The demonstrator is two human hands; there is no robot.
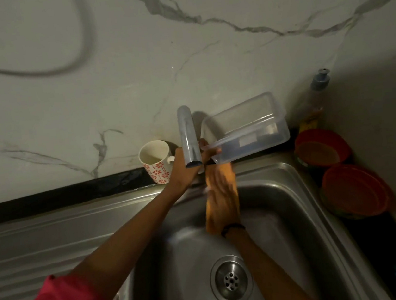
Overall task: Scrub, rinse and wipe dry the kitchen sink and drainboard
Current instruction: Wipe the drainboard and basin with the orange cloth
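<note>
One steel sink (287, 203) with one drain (231, 280) in the bowl, and one ribbed drainboard (36, 249) off to its left. The person's right hand (223, 204) lies flat with straight fingers on one orange cloth (230, 174), pressing it against the back wall of the bowl. Left hand (187, 169) reaches up behind the single chrome tap (188, 138), fingers gripping the edge of one clear plastic tub (246, 125) that's tilted. Behind it all: one flower-print mug (157, 161), two orange baskets (322, 147) on the right, one soap bottle (318, 88) in the corner.

One mug (156, 161), two orange bowls (322, 147), one tub (244, 128).
</note>
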